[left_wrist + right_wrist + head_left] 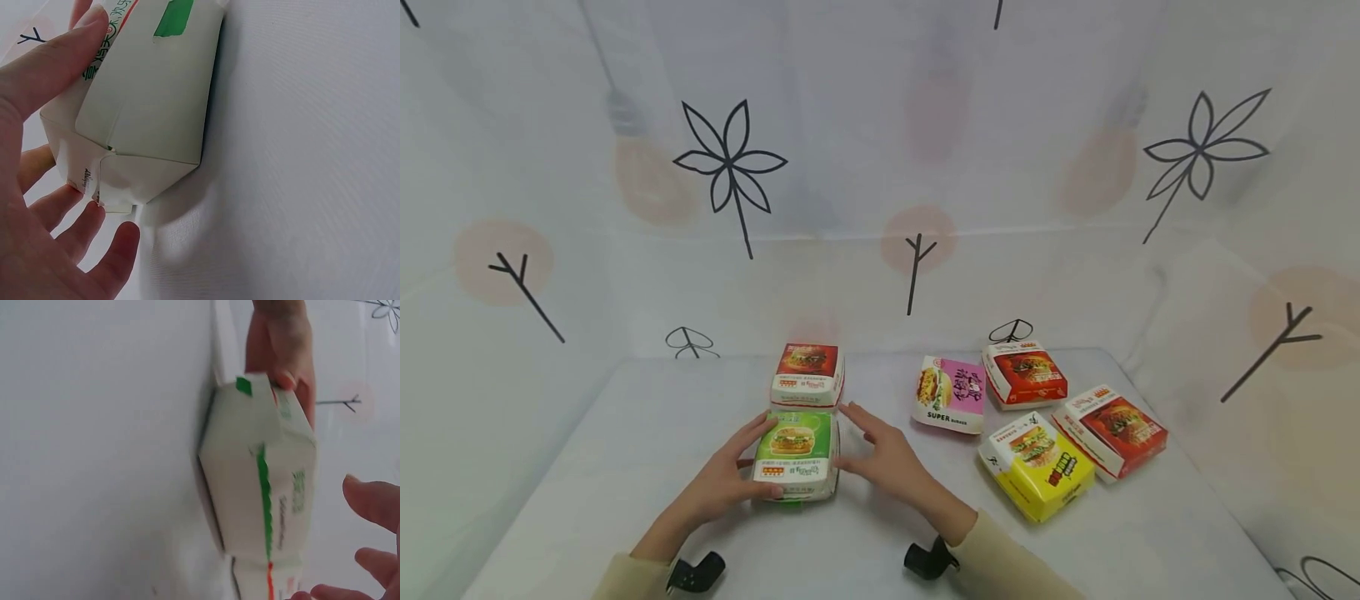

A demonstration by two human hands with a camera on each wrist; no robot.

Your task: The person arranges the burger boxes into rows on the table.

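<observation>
A green burger box [795,454] lies shut on the white table [647,433], near the front. My left hand [747,467] lies against its left side: the thumb [56,59] rests on the lid's edge and the straight fingers [87,228] lie along the side wall. My right hand [867,442] is spread open just right of the box, and its fingertips [374,503] stand a little apart from the lid. The wrist views show the box's white side [147,106] and its green seam [262,487].
A red burger box [808,375] sits directly behind the green one. To the right lie a pink box [950,394], two red boxes [1025,373] [1112,429] and a yellow box [1037,465]. Printed white curtains enclose the table.
</observation>
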